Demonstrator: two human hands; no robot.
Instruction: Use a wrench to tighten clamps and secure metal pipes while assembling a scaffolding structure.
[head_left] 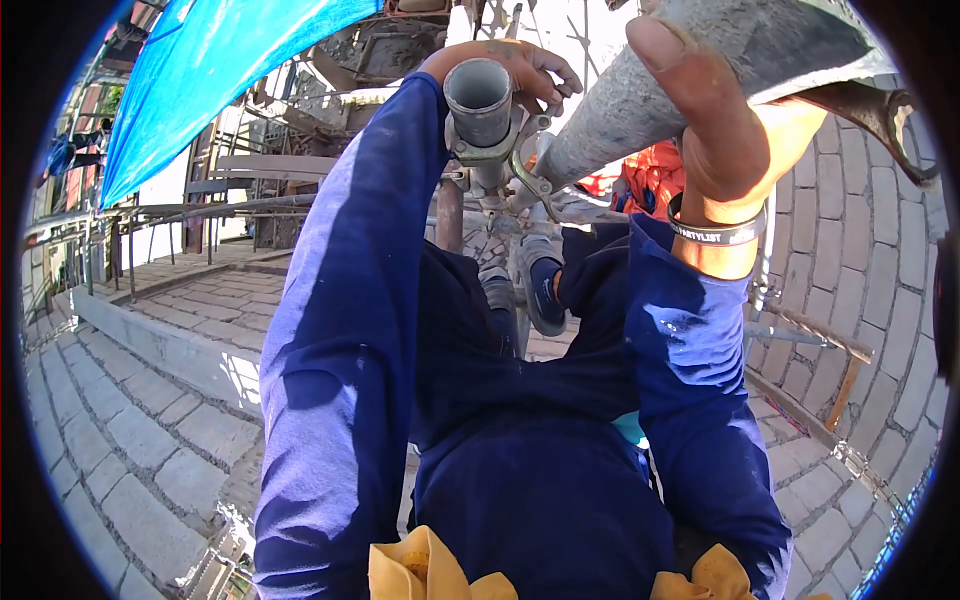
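An upright grey scaffold pipe (478, 100) shows its open round end near the top centre. A metal scaffold clamp (490, 150) surrounds it, with a hinged flap (530, 170) swung out at its right. My left hand (535, 72) reaches behind the pipe, fingers curled just above the clamp; what they hold is hidden. A thick, cement-stained pipe (640, 105) slants from the clamp toward the upper right. My right hand (735, 140) grips it from below, thumb along its near side and fingers hidden. Beyond that hand juts a dark metal piece with a forked end (890, 115).
Stone paving (150, 430) lies far below, bordered by a pale kerb (170, 340). A blue tarp (220, 70) hangs at upper left over scaffold poles and planks. Orange cloth (650, 178) shows behind the slanted pipe. My feet (543, 285) are below the clamp.
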